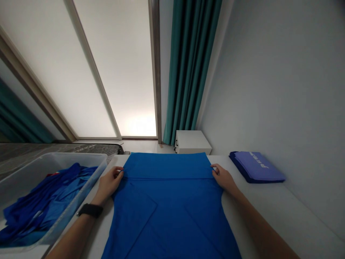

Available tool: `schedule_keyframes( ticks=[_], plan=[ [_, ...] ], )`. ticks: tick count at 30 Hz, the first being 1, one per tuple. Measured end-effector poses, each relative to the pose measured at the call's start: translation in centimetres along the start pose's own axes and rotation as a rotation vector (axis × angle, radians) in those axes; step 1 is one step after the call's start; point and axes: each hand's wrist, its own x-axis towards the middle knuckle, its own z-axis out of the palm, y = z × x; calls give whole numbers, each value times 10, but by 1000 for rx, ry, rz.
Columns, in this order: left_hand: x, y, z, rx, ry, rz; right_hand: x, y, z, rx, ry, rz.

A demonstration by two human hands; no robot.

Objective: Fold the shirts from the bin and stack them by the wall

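Observation:
A blue garment (169, 208) lies spread on the white table (258, 219) in front of me, its lower end running out of the frame. Across its far part runs a straight horizontal crease, and two slanting fold lines show below it. My left hand (111, 181) pinches the garment's left edge near that crease, with a dark band on the wrist. On the opposite edge, at about the same height, my right hand (223, 177) pinches the cloth between thumb and fingers.
To the left stands a translucent plastic bin (101, 169) holding crumpled blue clothes (51, 201). A folded stack of purple and navy cloth (257, 167) lies at the right by the wall. Beyond the table are a white cabinet (192, 140) and a green curtain (191, 72).

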Motion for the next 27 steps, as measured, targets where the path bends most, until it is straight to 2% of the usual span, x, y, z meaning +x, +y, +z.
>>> schedule_keyframes(
  ticks=[6, 12, 21, 24, 27],
  plan=[
    [-1, -8, 3, -42, -16, 52, -5, 3, -1, 40, 69, 3],
    [-3, -6, 1, -39, -27, 30, -6, 0, 2, -241, -12, -19],
    [-4, -4, -1, 26, -37, 57, -14, -9, 1, -376, 26, -47],
    [-6, -1, -2, 31, -29, 63, -16, -19, -3, -488, 83, -100],
    [-7, 4, -3, -13, -39, 47, -18, -45, 0, -473, 91, -200]
  ],
)
